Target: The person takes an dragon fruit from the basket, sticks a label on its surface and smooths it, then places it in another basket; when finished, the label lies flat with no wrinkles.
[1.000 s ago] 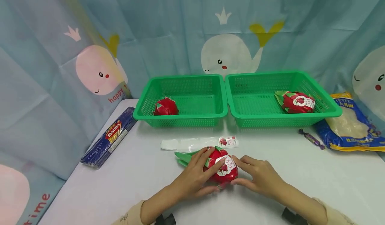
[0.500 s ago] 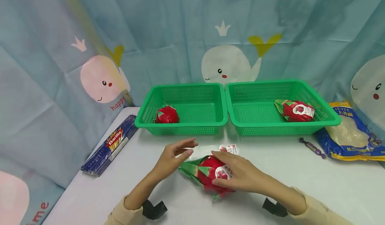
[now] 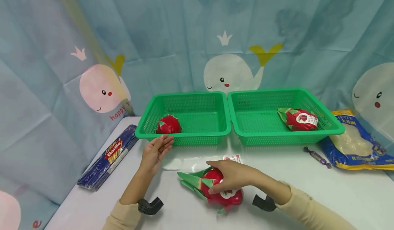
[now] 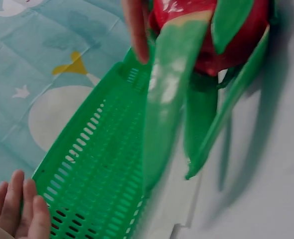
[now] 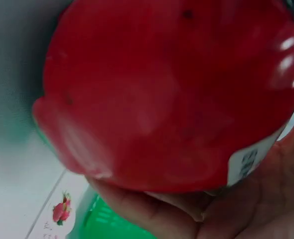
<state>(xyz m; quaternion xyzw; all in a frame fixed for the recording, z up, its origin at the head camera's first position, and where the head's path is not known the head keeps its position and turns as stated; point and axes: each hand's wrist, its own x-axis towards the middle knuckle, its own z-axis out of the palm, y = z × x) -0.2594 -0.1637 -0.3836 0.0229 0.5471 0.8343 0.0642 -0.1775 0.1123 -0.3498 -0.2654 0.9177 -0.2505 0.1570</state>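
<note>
A red dragon fruit with long green scales and a round white label is near the front of the white table. My right hand grips it from above, thumb on the near side and fingers over the far side. In the right wrist view, the smooth red end of the fruit fills most of the picture, my fingers curled under its edge. My left hand is raised, holding nothing, just in front of the left green basket, its fingers loosely extended. Another dragon fruit lies in that basket.
The right green basket holds a labelled dragon fruit. A sticker strip lies behind the gripped fruit. A Barilla spaghetti pack is at left; a wrapped candy and a blue-yellow noodle bag are at right.
My left hand has let go of the fruit and moved left and forward toward the left basket. My right hand has shifted left onto the top of the fruit and holds it.
</note>
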